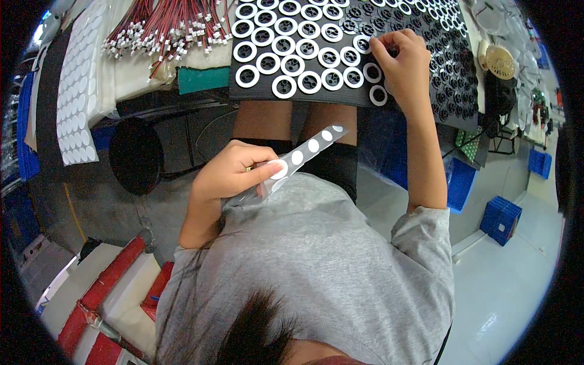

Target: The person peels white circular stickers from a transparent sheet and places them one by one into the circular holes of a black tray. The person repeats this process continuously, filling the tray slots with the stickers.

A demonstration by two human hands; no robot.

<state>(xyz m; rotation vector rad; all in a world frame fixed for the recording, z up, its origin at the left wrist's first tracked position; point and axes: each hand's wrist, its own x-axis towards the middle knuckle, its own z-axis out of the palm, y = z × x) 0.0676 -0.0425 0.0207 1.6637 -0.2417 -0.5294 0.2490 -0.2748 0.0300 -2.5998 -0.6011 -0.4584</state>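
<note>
My left hand (237, 169) holds a strip of clear backing (304, 151) dotted with white round stickers, gripped between thumb and fingers in front of my body. The strip slants up to the right. At the board, the fingers of my right hand (403, 64) are pinched at the right edge of a white ring (358, 44). That ring sits around a black round part, and the fingers hide some of it. Many like rings surround black parts on the dark board (243, 96). Two rings, including a front one (378, 95), lie just below my right hand.
Bare black round parts (453, 91) crowd the board's right side. A bundle of red and black wires (176, 24) with white connectors lies at left, beside a sheet of white round stickers (79, 109). A black stool (137, 155) and a blue crate (500, 220) stand below.
</note>
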